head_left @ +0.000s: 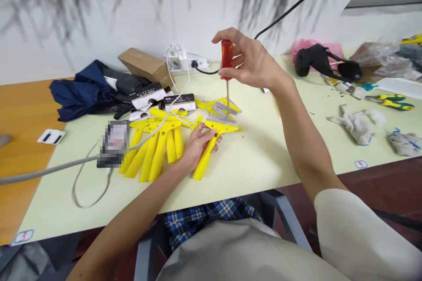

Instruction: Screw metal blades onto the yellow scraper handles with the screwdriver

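**Red Screwdriver Stands Upright Over the Yellow Scrapers**

And here's the setup: the right hand is closed in a fingertip pinch around the red handle of a screwdriver, holding it bolt upright, probably so the shaft bears straight down. The tip reaches the head of the yellow plastic scraper or the one just behind it; from this angle, I can't call which. The left hand is wrapped firmly around that scraper's handle, which looks like a bracing grip to keep the head from turning. Grey steel blades sit loose right beside the work, seemingly within easy reach. To the left, a fanned pile of yellow handles lies on the pale surface, alongside black-and-white packaging cards. Behind them are a cardboard box and a power strip, while a grey cable crosses toward the pile. Over on the right, green-and-yellow pliers and a pair of work gloves sit well apart, leaving the middle open for the hands!
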